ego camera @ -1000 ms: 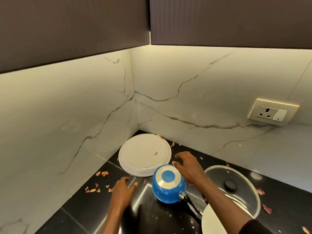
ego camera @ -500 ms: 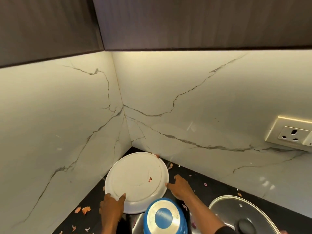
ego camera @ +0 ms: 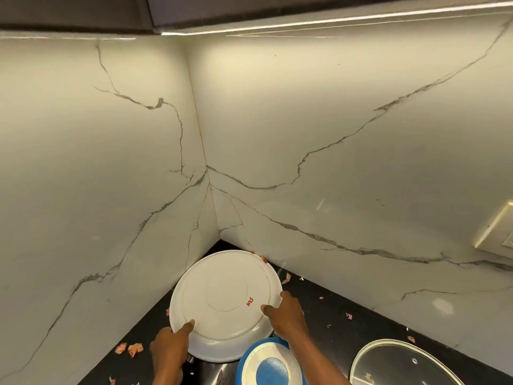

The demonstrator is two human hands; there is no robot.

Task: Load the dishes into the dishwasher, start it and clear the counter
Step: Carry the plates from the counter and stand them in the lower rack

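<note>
Looking down at a white plate (ego camera: 222, 295), flipped base-up, tucked into the corner of the black counter (ego camera: 347, 334) right by the marble backsplash (ego camera: 333, 134). Small red marking (ego camera: 249, 301) on its base, over on the right side.

Held from both sides: left hand (ego camera: 169, 348) clamped on the lower-left rim, thumb on top, fingers tucked underneath; right hand (ego camera: 288, 318) pinching the right rim, thumb flat on the base, forefinger along the edge. Seems tipped a bit toward the camera, near edge up, but honestly can't tell about the far edge touching the counter or not.

Just below the plate, partly under the right forearm, a blue pot (ego camera: 270, 368) turned upside down, silver ring and blue disc on its bottom, cut off by the lower edge of the view. Off to the right, well apart from the plate, a glass lid (ego camera: 397, 365) lying on the counter.

Pinkish peel scraps (ego camera: 133, 350) scattered about, a couple just left of the left hand, a few more along the foot of the wall. Beige socket plate (ego camera: 497, 232) half out of view on the right. Up top, dark cabinets (ego camera: 83, 9) with a lit strip (ego camera: 305, 23) underneath.
</note>
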